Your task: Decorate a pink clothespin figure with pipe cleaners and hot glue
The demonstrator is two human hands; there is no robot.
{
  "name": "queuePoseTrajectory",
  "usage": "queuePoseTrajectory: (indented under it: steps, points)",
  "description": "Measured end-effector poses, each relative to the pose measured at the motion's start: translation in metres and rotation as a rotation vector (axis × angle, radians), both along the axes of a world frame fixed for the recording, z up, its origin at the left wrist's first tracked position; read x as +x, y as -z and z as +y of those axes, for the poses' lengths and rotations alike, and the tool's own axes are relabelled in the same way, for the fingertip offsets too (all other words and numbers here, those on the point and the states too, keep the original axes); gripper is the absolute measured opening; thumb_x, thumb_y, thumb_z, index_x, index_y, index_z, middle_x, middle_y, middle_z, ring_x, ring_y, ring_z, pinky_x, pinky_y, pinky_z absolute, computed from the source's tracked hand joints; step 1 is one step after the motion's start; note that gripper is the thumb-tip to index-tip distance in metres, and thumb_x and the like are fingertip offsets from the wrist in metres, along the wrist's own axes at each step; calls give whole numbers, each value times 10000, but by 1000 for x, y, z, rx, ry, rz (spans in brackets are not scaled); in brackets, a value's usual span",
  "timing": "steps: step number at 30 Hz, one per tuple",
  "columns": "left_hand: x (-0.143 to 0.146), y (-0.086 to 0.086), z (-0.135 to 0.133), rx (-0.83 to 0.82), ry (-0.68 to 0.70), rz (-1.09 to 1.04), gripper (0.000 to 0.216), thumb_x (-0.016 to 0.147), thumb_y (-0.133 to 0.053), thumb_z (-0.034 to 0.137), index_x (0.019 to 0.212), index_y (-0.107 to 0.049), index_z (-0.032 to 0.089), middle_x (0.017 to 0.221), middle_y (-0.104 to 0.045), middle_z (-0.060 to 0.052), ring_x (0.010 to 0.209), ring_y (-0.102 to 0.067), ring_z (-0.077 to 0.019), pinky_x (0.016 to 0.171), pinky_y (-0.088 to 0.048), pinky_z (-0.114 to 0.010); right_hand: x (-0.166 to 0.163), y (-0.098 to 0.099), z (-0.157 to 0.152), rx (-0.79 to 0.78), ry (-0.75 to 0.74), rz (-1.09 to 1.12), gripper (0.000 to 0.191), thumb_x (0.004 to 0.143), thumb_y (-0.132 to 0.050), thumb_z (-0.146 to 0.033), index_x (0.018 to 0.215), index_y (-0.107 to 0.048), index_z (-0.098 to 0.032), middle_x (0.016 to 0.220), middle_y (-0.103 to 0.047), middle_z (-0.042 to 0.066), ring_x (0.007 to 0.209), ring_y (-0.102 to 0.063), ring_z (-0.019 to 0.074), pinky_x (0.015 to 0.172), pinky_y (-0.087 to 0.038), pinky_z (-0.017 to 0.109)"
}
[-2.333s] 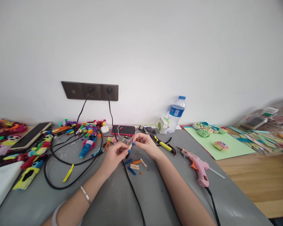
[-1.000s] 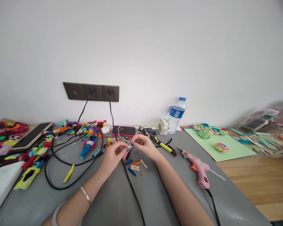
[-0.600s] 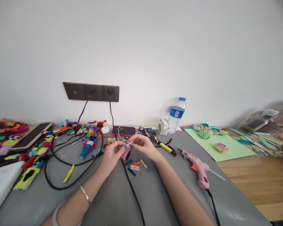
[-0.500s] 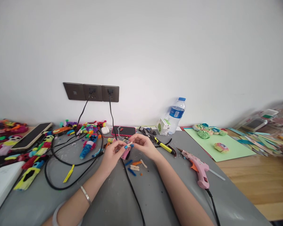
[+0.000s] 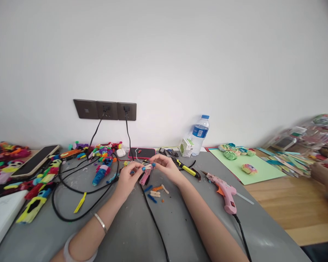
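My left hand and my right hand meet above the grey mat, fingertips pinched together on a small pink fuzzy craft piece with a pale stick at its top. Both hands are closed on it. Just below them lie several short blue, orange and cream pieces. A black cable runs under my hands toward me.
A pink glue gun lies to the right, a yellow-handled tool behind it. Colourful fuzzy figures and looped cables crowd the left. A phone, water bottle, green sheet and another person's hand sit farther off.
The view shifted slightly right and down. My hands stayed together on the pink piece, turning it a little. Another person's hand came into view at the far right.
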State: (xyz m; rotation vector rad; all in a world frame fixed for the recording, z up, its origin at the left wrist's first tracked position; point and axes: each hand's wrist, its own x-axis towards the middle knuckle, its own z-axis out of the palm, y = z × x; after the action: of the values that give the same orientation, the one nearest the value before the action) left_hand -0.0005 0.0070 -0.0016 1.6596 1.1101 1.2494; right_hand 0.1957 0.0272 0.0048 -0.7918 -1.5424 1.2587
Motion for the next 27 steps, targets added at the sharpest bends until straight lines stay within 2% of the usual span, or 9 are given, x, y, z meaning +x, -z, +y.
queuePoseTrajectory:
  steps: [5,9,11,13,14,17,19,23,27]
  points:
    - [-2,3,4,-33,-29,-40,174,821,-603,319,799,-696,173,788,-694,-38,714,-585,-180,689,-441,-273,28,-39,-6,115,310,-307,191,812,-634,-331,939,-674,-195,898,-678,49,669,-556,155,628,-449,289]
    - [-3,4,7,-41,-17,-59,200,811,-605,339,806,-707,167,781,-700,-40,702,-587,-175,683,-450,-270,84,-66,-47,49,515,-604,250,818,-575,-413,917,-675,-206,863,-700,59,672,-600,191,602,-449,299]
    - [-2,4,8,-32,-28,-66,211,800,-609,347,802,-707,159,790,-705,-47,712,-596,-178,695,-460,-272,122,-58,-78,-70,801,-788,278,802,-552,-465,792,-657,-208,744,-692,61,618,-603,212,555,-432,307]
    - [-2,4,9,-27,-36,-80,227,778,-622,361,791,-708,151,782,-708,-53,696,-603,-180,685,-470,-275,159,-35,-108,-266,1018,-934,302,759,-566,-492,655,-616,-213,652,-685,82,578,-617,246,515,-418,323]
    - [-1,4,9,-27,-35,-88,229,765,-628,362,784,-709,149,781,-710,-56,696,-608,-182,685,-474,-276,174,-20,-121,-322,1068,-968,329,754,-564,-506,592,-588,-220,617,-679,97,562,-623,259,509,-420,333]
    - [0,4,10,-32,-34,-98,236,750,-627,365,774,-710,145,779,-714,-62,693,-609,-184,681,-476,-277,199,20,-144,-436,1043,-1025,387,702,-619,-550,474,-552,-245,575,-681,132,534,-636,290,494,-424,358]
    - [0,5,11,-34,-34,-98,242,751,-622,369,771,-710,146,771,-713,-61,686,-606,-183,673,-472,-276,199,34,-147,-456,971,-1026,393,690,-621,-582,503,-590,-239,627,-712,99,571,-655,288,514,-446,348]
    - [-3,7,12,-39,-40,-82,261,761,-622,393,770,-709,147,744,-699,-52,658,-588,-173,648,-455,-268,188,31,-144,-525,970,-1032,373,680,-607,-538,476,-563,-229,603,-698,70,612,-653,277,556,-469,340]
    - [-6,9,14,-36,-60,-79,287,770,-622,419,772,-699,143,689,-663,-36,602,-544,-154,582,-420,-249,186,28,-148,-502,1059,-838,344,678,-587,-533,545,-602,-216,616,-701,78,619,-656,278,580,-485,358]
